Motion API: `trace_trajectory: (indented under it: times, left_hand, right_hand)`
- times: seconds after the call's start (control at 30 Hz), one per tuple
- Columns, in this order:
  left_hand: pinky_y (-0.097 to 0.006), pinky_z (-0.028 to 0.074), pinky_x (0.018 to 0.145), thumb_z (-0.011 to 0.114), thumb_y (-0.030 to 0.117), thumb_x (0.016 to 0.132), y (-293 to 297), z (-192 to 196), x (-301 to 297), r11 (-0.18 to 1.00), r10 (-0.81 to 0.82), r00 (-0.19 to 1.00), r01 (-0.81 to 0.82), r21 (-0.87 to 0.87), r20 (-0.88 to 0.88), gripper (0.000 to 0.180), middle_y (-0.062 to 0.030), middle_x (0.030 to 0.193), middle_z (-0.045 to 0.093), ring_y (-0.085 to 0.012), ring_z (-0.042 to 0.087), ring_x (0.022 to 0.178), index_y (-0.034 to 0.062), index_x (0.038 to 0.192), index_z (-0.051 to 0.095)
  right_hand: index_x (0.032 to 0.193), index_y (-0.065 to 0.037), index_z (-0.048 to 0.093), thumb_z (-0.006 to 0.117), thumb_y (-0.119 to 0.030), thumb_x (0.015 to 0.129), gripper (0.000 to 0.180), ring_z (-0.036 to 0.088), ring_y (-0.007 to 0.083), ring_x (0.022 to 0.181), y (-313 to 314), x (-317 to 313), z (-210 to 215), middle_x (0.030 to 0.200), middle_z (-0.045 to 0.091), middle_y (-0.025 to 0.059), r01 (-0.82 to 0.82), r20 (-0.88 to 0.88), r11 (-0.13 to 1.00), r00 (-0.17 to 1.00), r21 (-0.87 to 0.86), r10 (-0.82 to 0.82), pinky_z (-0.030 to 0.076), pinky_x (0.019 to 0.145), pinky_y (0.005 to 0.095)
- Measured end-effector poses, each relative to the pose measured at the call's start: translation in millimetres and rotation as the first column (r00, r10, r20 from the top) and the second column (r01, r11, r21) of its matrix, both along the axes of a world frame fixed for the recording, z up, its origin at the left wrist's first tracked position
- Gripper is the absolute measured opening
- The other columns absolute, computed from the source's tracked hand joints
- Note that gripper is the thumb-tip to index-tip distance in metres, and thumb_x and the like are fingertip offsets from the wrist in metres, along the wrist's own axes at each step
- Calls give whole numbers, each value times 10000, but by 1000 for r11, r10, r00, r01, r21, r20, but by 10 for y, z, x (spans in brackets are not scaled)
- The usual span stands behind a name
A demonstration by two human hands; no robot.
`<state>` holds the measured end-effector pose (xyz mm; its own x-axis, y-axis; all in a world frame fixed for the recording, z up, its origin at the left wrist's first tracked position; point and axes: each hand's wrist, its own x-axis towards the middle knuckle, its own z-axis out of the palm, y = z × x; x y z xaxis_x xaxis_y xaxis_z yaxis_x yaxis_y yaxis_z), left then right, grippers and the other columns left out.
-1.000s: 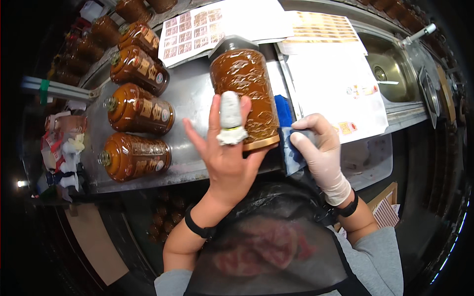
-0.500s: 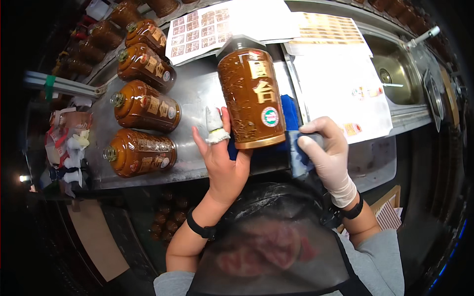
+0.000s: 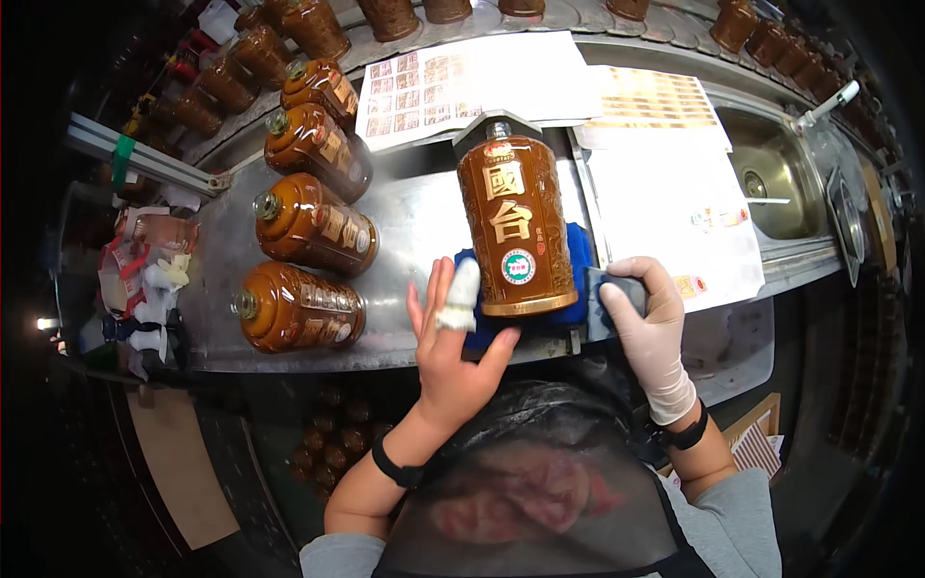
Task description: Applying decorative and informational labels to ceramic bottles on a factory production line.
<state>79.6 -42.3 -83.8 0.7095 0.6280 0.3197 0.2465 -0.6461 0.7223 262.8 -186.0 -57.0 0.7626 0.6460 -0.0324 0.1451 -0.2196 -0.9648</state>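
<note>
A brown glass bottle [image 3: 520, 212] with gold characters and a round green-and-white sticker lies face up on a blue cloth [image 3: 579, 249]. Its neck rests in a dark angular holder [image 3: 469, 132] on the far side. By the left of the bottle's base is my left hand [image 3: 457, 371], fingers stretched and the thumb at the base's near edge; one finger wears a white wrap. I cannot tell whether this hand touches the glass. My right hand [image 3: 655, 323], in a white glove, pinches a folded blue-grey cloth [image 3: 605, 306] just right of the bottle's base.
Several similar bottles [image 3: 313, 226] lie in a column on the metal worktop [image 3: 409, 207] at left. Sticker sheets [image 3: 424, 87] and white paper [image 3: 665, 188] cover the back and right. Beyond them is a sink [image 3: 766, 183]. More bottles [image 3: 313, 29] stand along the far rail.
The bottle, tilted up at its base before, now lies lower with its face turned up. My left hand has slipped from under it to beside its base. My right hand keeps the cloth.
</note>
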Motion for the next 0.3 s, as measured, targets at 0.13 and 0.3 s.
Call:
trace_trajectory:
  times: [0.13, 0.3]
  left_hand:
    - [-645, 103, 1187, 747, 128, 801, -26, 150, -145, 998, -26, 1000, 25, 59, 7, 427, -307, 1550, 397, -450, 374, 1457, -4, 1206, 715]
    - [-610, 82, 1211, 720, 129, 794, 24, 250, -122, 988, -71, 997, 68, 138, 13, 441, -286, 1571, 381, -425, 344, 1484, 48, 1227, 729]
  right_hand:
    - [1122, 6, 623, 733, 45, 854, 293, 635, 77, 886, 24, -108, -17, 994, 667, 33, -88, 181, 993, 981, 81, 72, 523, 784, 243]
    - [1177, -25, 606, 726, 34, 880, 325, 641, 94, 920, -48, -43, -73, 1036, 667, 39, -66, -189, 995, 979, 71, 78, 527, 837, 236]
